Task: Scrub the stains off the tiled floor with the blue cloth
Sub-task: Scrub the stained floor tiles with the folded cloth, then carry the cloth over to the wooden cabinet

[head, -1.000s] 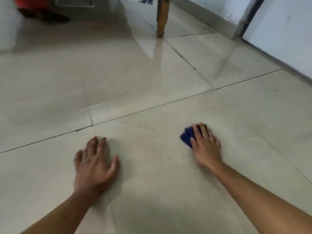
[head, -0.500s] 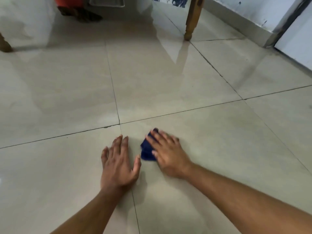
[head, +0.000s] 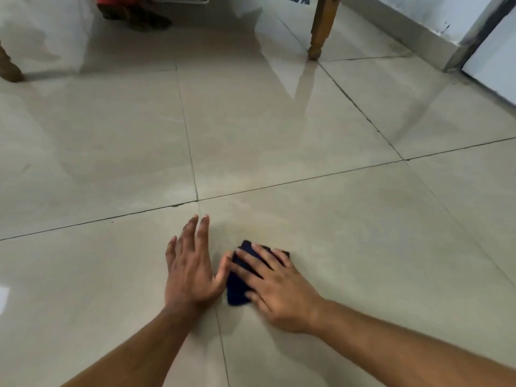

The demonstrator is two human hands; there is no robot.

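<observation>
A folded dark blue cloth [head: 237,283] lies on the glossy beige tiled floor [head: 349,247], just right of a grout line. My right hand [head: 275,286] lies flat on top of it, fingers spread and straight, pressing it onto the tile. My left hand [head: 191,269] rests flat on the floor right beside the cloth, its thumb touching the cloth's left edge. A faint yellowish smear [head: 259,222] shows on the tile just beyond the cloth.
A wooden furniture leg [head: 321,29] stands at the back right, another leg [head: 8,65] at the far left edge. A white wall with skirting [head: 405,26] and a door frame [head: 474,34] close the right side. Something red and dark [head: 131,9] sits at the back.
My right hand has slid the cloth leftward across the tile, from well right of my left hand to right beside it. My left hand has stayed planted on the floor.
</observation>
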